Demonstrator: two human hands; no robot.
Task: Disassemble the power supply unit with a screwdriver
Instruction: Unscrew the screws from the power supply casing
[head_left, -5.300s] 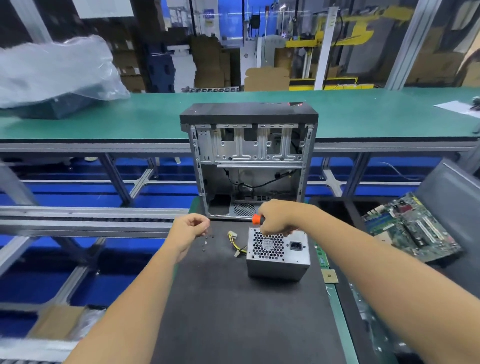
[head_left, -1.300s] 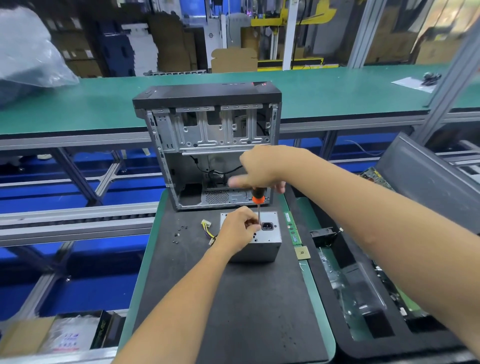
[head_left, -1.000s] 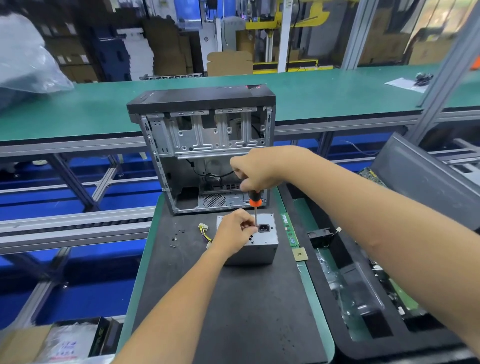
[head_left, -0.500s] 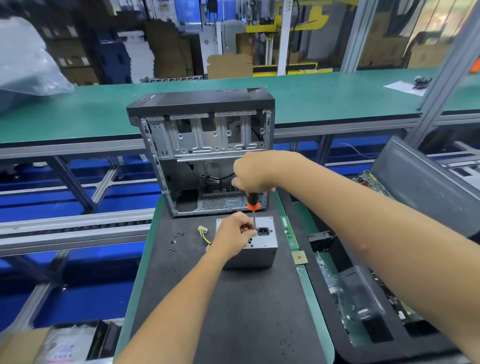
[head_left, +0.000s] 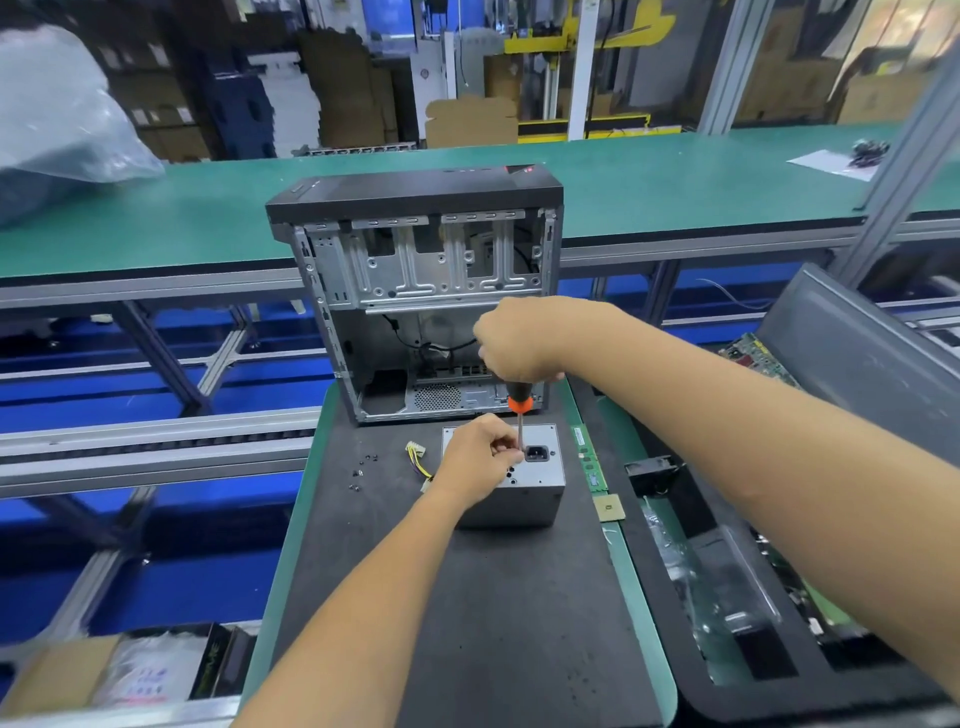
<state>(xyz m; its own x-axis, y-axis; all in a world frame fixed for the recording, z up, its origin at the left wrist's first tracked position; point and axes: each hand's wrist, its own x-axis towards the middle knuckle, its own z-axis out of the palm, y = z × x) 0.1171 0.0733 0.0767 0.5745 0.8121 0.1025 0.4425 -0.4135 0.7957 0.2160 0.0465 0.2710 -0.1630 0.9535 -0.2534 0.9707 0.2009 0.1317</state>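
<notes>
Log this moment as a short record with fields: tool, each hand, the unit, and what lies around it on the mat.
tool: screwdriver, upright, tip down on the unit's top face
right hand: grip closed around the handle from above
left hand: fingers pinching the shaft low down, resting on the unit
power supply unit: grey box on the black mat, socket face up
loose screws: scattered left of the unit
computer case: open, standing behind the unit

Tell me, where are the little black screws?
In the head view, the loose screws lie on the black mat, left of the power supply and its yellow wires, before the open computer case.
</notes>
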